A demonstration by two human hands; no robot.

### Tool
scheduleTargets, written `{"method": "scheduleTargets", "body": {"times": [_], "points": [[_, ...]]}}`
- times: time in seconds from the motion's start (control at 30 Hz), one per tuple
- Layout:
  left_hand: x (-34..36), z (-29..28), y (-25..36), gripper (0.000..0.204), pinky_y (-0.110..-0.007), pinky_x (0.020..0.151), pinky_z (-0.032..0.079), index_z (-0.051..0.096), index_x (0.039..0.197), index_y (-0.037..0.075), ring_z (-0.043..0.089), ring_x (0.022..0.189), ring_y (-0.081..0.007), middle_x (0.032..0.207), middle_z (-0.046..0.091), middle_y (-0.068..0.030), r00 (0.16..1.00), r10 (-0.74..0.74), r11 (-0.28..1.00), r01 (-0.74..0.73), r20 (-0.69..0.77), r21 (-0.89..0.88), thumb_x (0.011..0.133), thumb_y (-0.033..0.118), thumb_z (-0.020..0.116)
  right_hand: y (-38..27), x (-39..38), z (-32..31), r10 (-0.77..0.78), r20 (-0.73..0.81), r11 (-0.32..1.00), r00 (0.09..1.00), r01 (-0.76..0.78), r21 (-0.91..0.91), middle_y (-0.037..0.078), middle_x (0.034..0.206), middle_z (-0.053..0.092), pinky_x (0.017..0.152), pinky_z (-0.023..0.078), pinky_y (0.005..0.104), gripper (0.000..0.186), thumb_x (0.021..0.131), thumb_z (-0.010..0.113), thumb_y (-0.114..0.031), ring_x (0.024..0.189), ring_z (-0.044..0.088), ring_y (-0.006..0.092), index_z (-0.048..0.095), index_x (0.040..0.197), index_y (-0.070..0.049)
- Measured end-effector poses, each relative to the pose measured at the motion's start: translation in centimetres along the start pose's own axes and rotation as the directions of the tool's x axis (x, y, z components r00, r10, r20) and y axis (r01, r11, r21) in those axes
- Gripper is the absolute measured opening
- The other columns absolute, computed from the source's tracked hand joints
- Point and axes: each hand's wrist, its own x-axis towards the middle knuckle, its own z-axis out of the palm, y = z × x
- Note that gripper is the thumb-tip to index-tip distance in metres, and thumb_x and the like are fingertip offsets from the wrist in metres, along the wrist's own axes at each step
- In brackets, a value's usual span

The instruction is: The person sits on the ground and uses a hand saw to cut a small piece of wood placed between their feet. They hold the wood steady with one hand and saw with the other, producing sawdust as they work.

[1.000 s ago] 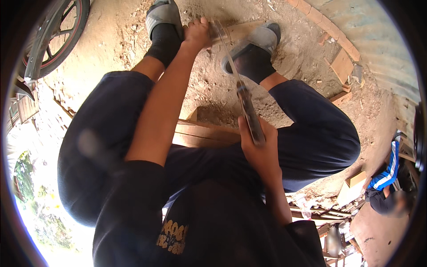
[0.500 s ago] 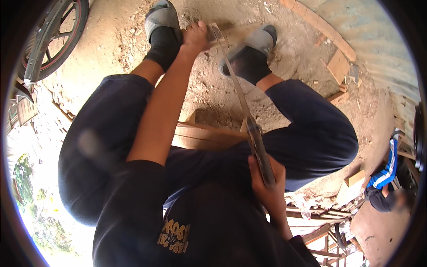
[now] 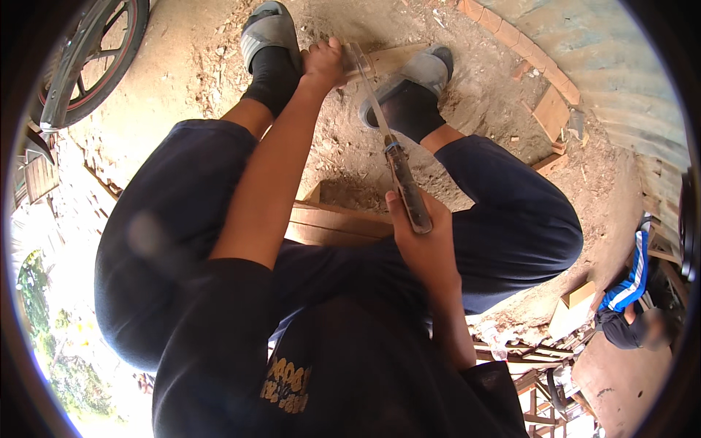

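My right hand (image 3: pixel 429 244) is closed around the dark handle of a handsaw (image 3: pixel 406 182). Its narrow blade points away from me and meets a pale wooden board (image 3: pixel 396 57) low over the dirt, between my sandalled feet. My left hand (image 3: pixel 323 64) grips the board's left end, close beside the blade. Toward the right, the board runs to my right foot (image 3: pixel 427 73), which seems to press on it. How deep the blade sits in the wood is too small to tell.
I sit on a wooden plank (image 3: pixel 336 225). A motorcycle wheel (image 3: pixel 109 55) stands at far left. Bricks (image 3: pixel 511 36) edge a corrugated metal wall (image 3: pixel 621 73) at the right, with wood offcuts (image 3: pixel 551 109) nearby. Another person (image 3: pixel 628 321) is at lower right.
My right hand has pushed the saw forward, away from my body, so less blade shows on my side of the board. My left hand and the board stay nearly in place.
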Motion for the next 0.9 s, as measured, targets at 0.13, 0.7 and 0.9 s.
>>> {"method": "scheduleTargets", "body": {"times": [0.13, 0.7, 0.9], "points": [[0.1, -0.8, -0.1, 0.082, -0.048, 0.09, 0.047, 0.041, 0.116, 0.001, 0.057, 0.11, -0.0353, 0.115, 0.055, -0.0196, 1.0, -0.019, 1.0, 0.019, -0.02, -0.004, 0.055, 0.03, 0.087, -0.1, 0.8, -1.6, -0.007, 0.163, 0.999, 0.987, 0.014, -0.045, 0.008, 0.057, 0.052, 0.051, 0.041, 0.0299, 0.022, 0.088, 0.067, -0.015, 0.051, 0.047, 0.0113, 0.054, 0.079, 0.0], [-0.4, -1.3, 0.8, 0.077, -0.047, 0.09, 0.046, 0.04, 0.115, 0.002, 0.056, 0.11, -0.0332, 0.113, 0.056, -0.0179, 0.999, -0.034, 0.999, 0.033, 0.035, 0.012, 0.059, 0.029, 0.085, -0.2, -5.9, -1.8, -0.199, 0.119, 0.949, 0.973, 0.221, -0.223, 0.02, 0.095, 0.066, 0.071, 0.049, 0.0284, 0.059, 0.087, 0.057, -0.005, 0.075, 0.064, 0.0188, 0.035, 0.142, 0.003], [-0.4, -0.9, 0.0, 0.073, -0.049, 0.093, 0.043, 0.041, 0.117, 0.004, 0.054, 0.113, -0.032, 0.117, 0.055, -0.017, 0.998, -0.05, 0.999, 0.05, 0.024, 0.012, 0.064, 0.032, 0.083, -1.3, -4.0, -1.7, -0.019, 0.136, 0.994, 0.991, 0.034, -0.108, 0.024, 0.112, 0.064, 0.084, 0.047, 0.0283, 0.059, 0.084, 0.055, 0.002, 0.099, 0.066, 0.0234, 0.038, 0.14, 0.004]]}}
